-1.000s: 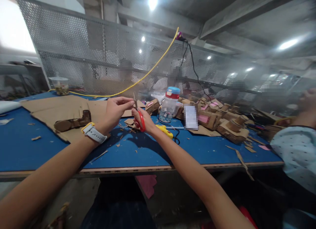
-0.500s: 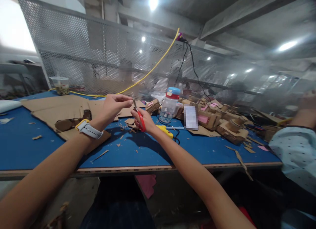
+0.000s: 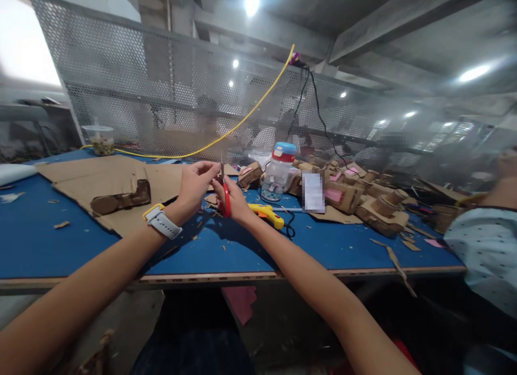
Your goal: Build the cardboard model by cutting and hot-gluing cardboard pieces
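Note:
My right hand (image 3: 235, 202) is closed around a pair of scissors (image 3: 226, 198) with red handles, its blades pointing up. My left hand (image 3: 196, 183), with a pale watch on the wrist, pinches thumb against fingers right beside the blades. Whatever sits in that pinch is too small or hidden to make out. Below both hands, small cardboard scraps (image 3: 210, 200) lie on the blue table. A yellow glue gun (image 3: 269, 214) rests just right of my right wrist. Left of my left hand, a cardboard part made of a round end and an upright block (image 3: 121, 199) lies on flat cardboard sheets (image 3: 97, 173).
A clear bottle (image 3: 274, 178) with a blue lid stands behind the glue gun. Cardboard models (image 3: 382, 210) crowd the right side. A plastic tub (image 3: 100, 140) stands at the back left. Another person's dotted sleeve (image 3: 482, 251) is at the right edge. A yellow cable (image 3: 242, 122) crosses the mesh screen.
My left hand has moved right, up against the scissors, uncovering the cardboard part behind my wrist. The scissors have turned more upright and shifted slightly left and down.

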{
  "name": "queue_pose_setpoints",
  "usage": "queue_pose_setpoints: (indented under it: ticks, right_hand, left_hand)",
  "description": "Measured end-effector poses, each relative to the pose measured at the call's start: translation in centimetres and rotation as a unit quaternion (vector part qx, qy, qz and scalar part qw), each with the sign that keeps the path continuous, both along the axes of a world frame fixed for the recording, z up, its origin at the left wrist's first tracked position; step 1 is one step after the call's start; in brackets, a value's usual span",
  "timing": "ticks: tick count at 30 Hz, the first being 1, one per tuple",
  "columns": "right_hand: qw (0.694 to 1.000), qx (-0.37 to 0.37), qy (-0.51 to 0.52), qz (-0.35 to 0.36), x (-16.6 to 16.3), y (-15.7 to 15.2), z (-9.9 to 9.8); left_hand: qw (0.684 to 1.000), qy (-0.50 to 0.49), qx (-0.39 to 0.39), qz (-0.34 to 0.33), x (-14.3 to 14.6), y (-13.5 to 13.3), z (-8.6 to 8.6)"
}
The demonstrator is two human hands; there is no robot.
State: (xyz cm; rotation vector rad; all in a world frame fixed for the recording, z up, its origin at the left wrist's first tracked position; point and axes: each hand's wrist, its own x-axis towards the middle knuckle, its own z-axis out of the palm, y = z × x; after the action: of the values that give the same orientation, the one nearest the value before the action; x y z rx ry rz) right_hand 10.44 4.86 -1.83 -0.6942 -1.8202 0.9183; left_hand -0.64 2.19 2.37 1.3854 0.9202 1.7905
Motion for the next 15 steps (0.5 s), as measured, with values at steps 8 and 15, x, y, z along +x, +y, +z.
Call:
queue_pose_setpoints:
  ticks: [8, 15]
  right_hand:
    - [0.999, -0.010, -0.034, 0.032, 0.7, 0.7, 0.1]
    - [0.996, -0.028, -0.049, 0.069, 1.0, 1.2, -0.2]
  left_hand:
    - [0.981, 0.191, 0.012, 0.026, -2.4, 0.6, 1.2]
    - [0.964, 0.260, 0.021, 0.056, -3.5, 1.4, 1.4]
